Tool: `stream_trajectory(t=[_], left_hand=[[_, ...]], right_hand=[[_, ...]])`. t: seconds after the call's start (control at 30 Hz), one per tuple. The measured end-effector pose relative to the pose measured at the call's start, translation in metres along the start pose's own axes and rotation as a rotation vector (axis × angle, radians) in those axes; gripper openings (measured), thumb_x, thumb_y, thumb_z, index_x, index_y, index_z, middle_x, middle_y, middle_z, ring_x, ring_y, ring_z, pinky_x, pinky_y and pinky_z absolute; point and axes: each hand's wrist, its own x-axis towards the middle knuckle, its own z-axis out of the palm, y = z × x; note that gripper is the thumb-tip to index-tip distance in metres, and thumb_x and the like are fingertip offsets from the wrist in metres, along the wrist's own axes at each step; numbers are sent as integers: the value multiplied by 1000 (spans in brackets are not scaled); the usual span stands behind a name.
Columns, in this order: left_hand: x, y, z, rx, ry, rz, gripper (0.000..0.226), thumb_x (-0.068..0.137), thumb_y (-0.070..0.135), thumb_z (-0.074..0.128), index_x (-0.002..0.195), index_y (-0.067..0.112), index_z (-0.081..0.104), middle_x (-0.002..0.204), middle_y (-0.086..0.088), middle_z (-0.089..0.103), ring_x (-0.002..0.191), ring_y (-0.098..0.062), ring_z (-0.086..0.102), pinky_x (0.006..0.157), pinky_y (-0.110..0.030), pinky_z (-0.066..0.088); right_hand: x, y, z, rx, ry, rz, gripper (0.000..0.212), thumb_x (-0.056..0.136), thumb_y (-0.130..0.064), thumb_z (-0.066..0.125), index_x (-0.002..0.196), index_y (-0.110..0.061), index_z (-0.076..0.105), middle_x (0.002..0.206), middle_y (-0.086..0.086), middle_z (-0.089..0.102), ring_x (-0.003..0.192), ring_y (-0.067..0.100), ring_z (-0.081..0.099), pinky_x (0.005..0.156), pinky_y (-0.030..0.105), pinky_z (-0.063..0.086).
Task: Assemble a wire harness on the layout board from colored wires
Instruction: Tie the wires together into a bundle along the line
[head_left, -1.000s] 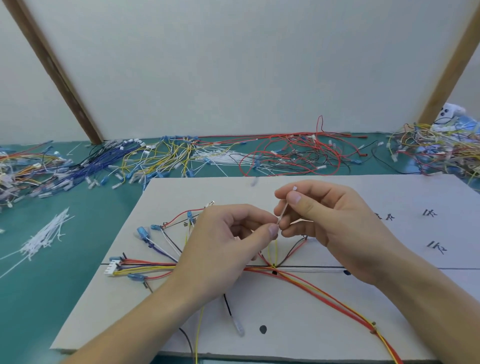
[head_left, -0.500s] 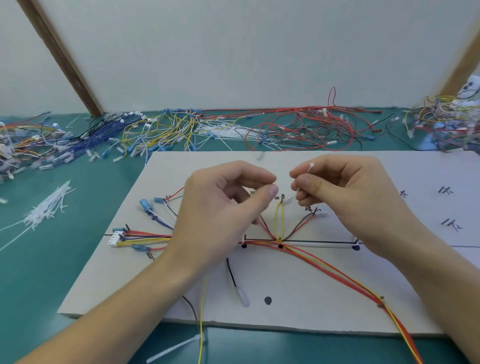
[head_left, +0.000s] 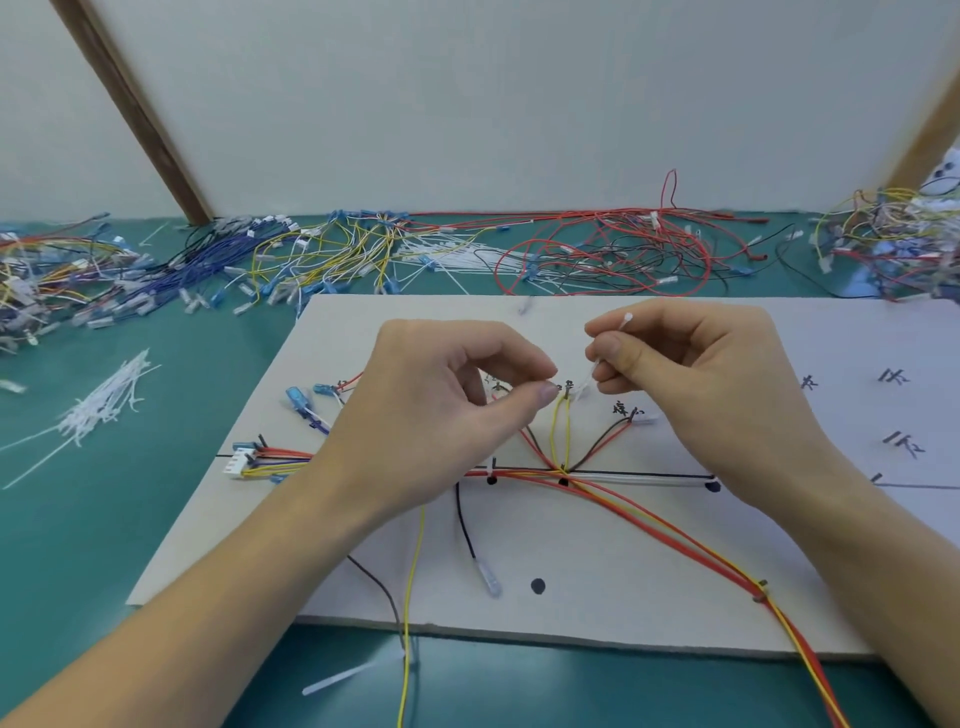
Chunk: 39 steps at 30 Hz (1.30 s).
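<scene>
The pale layout board (head_left: 623, 613) lies on the green table, with a black line and dots drawn on it. Red, yellow, black and white wires run along that line, and a red and yellow bundle (head_left: 675, 535) trails off to the lower right. Two yellow wires (head_left: 557, 431) rise from the junction. My right hand (head_left: 691, 374) pinches a thin white cable tie (head_left: 626, 318) just above those wire ends. My left hand (head_left: 441, 410) hovers beside them with thumb and forefinger tips close together; I see nothing between them.
A white connector (head_left: 236, 462) and blue terminals (head_left: 298, 402) sit at the harness's left end. Loose cable ties (head_left: 109, 405) lie on the table to the left, and one more (head_left: 348, 675) lies in front of the board. Tangled wire piles (head_left: 597, 254) line the back.
My hands have parted: the left thumb no longer touches the cable tie, which stays in my right hand. Both hands have dropped closer to the yellow wire ends.
</scene>
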Motion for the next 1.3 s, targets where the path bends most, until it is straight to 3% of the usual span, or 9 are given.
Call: stream_trajectory(t=[0.07, 0.13, 0.23, 0.33, 0.47, 0.63, 0.73, 0.9, 1.3], left_hand=[[0, 0, -1, 26, -44, -3, 12, 83, 14, 82, 84, 25, 78, 65, 24, 68, 40, -3, 47, 48, -8, 33], [0, -1, -2, 63, -54, 17, 15, 85, 11, 81, 85, 25, 78, 66, 23, 68, 42, -5, 55, 48, -10, 36], [1, -2, -2, 149, -41, 94, 20, 88, 3, 76, 88, 22, 79, 84, 13, 76, 61, -11, 69, 56, -12, 43], [3, -1, -3, 252, -46, 197, 24, 87, -2, 71, 88, 20, 80, 97, 11, 77, 79, -7, 70, 63, -14, 46], [-1, 3, -6, 392, -172, 215, 22, 82, 12, 65, 90, 28, 78, 84, 18, 72, 73, -6, 65, 67, -31, 52], [-4, 6, -3, 601, -419, 194, 14, 85, 38, 63, 88, 33, 75, 87, 17, 70, 89, -9, 55, 78, -37, 49], [-3, 2, -5, 589, -423, 164, 19, 86, 50, 67, 85, 34, 76, 90, 18, 68, 92, -6, 51, 81, -33, 48], [-2, -2, -6, 533, -439, 125, 17, 84, 51, 71, 83, 35, 77, 87, 18, 67, 91, -5, 52, 79, -34, 48], [-2, -5, -5, 506, -448, 113, 15, 86, 48, 72, 85, 34, 78, 88, 17, 67, 91, -6, 52, 79, -37, 49]], right_hand=[[-1, 1, 1, -24, -33, 10, 16, 92, 1, 70, 92, -13, 78, 80, 4, 77, 71, 22, 73, 70, 30, 63], [-2, 4, 3, -90, -85, 10, 19, 92, 0, 71, 92, -17, 79, 78, 5, 76, 72, 21, 73, 71, 31, 63], [-3, 6, 4, -189, -129, -9, 17, 92, -4, 72, 93, -20, 80, 74, 0, 75, 70, 18, 72, 70, 32, 63], [-4, 6, 5, -234, -152, -23, 17, 91, -9, 74, 91, -25, 80, 74, -3, 74, 69, 17, 72, 71, 38, 62], [-4, 6, 5, -228, -164, -13, 15, 90, -12, 76, 89, -27, 80, 75, -5, 75, 70, 16, 72, 72, 42, 61], [-5, 6, 6, -162, -164, 11, 14, 90, -7, 75, 90, -20, 79, 77, 1, 77, 71, 18, 75, 72, 38, 62], [-4, 6, 6, -107, -161, 29, 12, 92, -3, 71, 91, -14, 77, 79, 5, 77, 71, 20, 76, 71, 36, 63], [-5, 5, 8, -140, -171, 11, 12, 91, -5, 72, 90, -16, 78, 78, 2, 77, 71, 18, 76, 70, 29, 62], [-6, 9, 7, -189, -180, -3, 13, 89, -9, 76, 87, -22, 79, 77, -1, 78, 71, 16, 76, 71, 40, 62]])
